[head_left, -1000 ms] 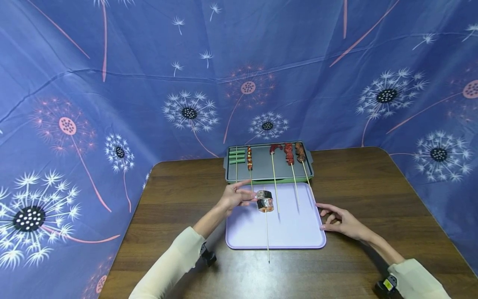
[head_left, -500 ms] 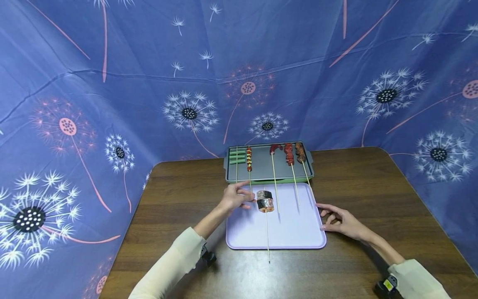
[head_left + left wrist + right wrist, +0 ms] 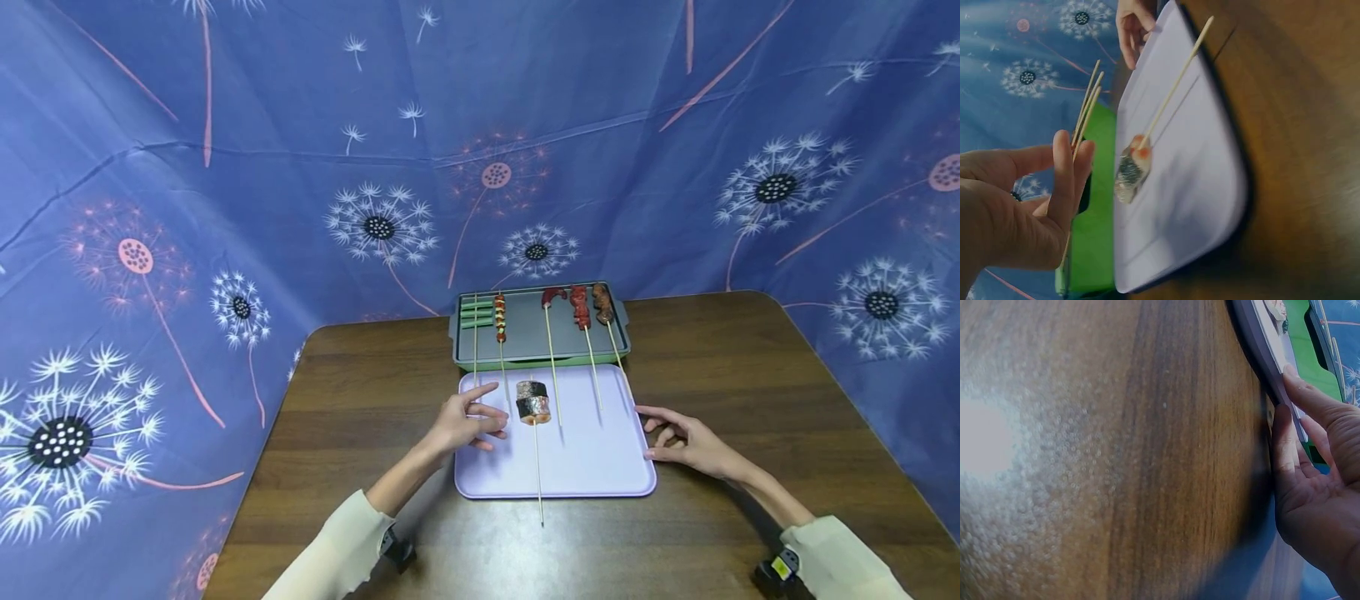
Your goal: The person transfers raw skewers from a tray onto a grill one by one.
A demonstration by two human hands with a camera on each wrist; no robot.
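On the lilac tray (image 3: 592,475) lies a skewer of black-banded rolls (image 3: 533,403), its stick pointing toward the near edge and past it. My left hand (image 3: 467,422) hovers over the tray's left part, fingers spread and holding nothing, just left of the rolls. The left wrist view shows those rolls (image 3: 1132,170) with orange ends, apart from the fingertips. At the tray's right rim my right hand (image 3: 686,442) holds on, thumb and index finger at the edge. In the right wrist view the rim (image 3: 1257,356) runs in between the fingertips (image 3: 1282,415).
Behind the tray stands a green-sided grill pan (image 3: 528,329). Skewers of green pieces (image 3: 477,315), small red and yellow pieces (image 3: 501,321), a dark red curl (image 3: 553,297), red meat (image 3: 581,308) and brown meat (image 3: 603,305) lie on it, several sticks overhanging the tray. A patterned cloth (image 3: 637,208) hangs behind.
My left hand has come away from the rolls, drawing back to the left and nearer, with its fingers spreading. The rolls skewer, the tray and my right hand stay almost in place.
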